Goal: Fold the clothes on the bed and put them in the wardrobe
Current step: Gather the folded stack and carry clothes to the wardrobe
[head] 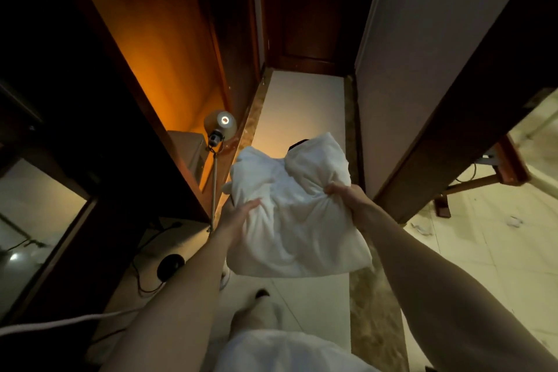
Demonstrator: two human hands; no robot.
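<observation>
A folded white garment (pixel 290 214) hangs in the air in front of me, above the pale floor. My left hand (pixel 238 214) holds its left edge, thumb on top and the other fingers hidden under the cloth. At the right edge my right hand (pixel 347 196) grips a bunch of the fabric in curled fingers. Dark wooden wardrobe panels (pixel 169 39) rise to the left, lit orange inside. The bed is out of view.
A lamp on a thin stand (pixel 220 127) stands beside the wooden panel at left, with cables and a round black base (pixel 170 266) on the floor. A grey wall (pixel 422 54) and a wooden table leg (pixel 444 205) are to the right. A narrow passage runs ahead.
</observation>
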